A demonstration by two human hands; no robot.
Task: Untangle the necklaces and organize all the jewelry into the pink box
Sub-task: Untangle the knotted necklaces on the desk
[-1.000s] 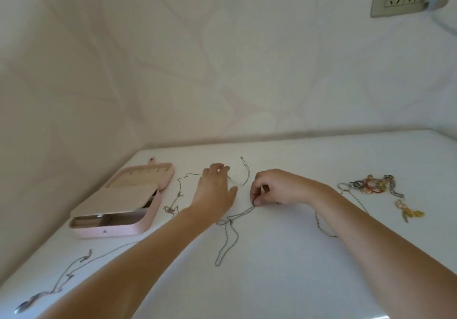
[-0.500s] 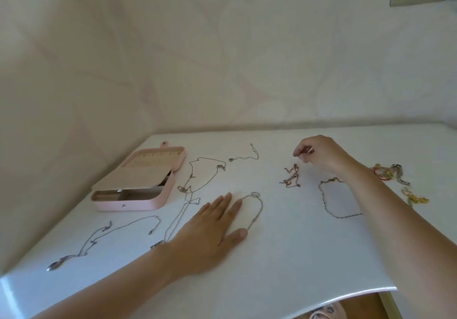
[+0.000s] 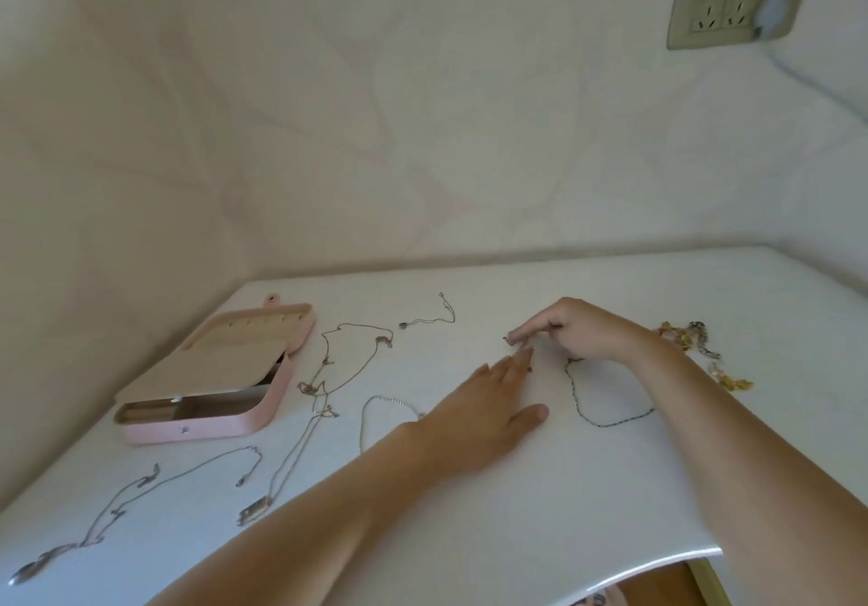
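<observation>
I observed the left hand (image 3: 488, 413) lying flat on the white table (image 3: 540, 521), fingers straight and holding nothing. The right hand (image 3: 580, 330) was curled, its fingertips (image 3: 516, 336) drawn together at a small dark piece; I could not tell whether they gripped it. The pink box (image 3: 211, 429) stood open at the table's rear left. Tangled silver necklaces (image 3: 324, 387) lay just beside it. A dark chain (image 3: 606, 423) lay looped near the right wrist, with coloured jewelry (image 3: 685, 337) beyond.
</observation>
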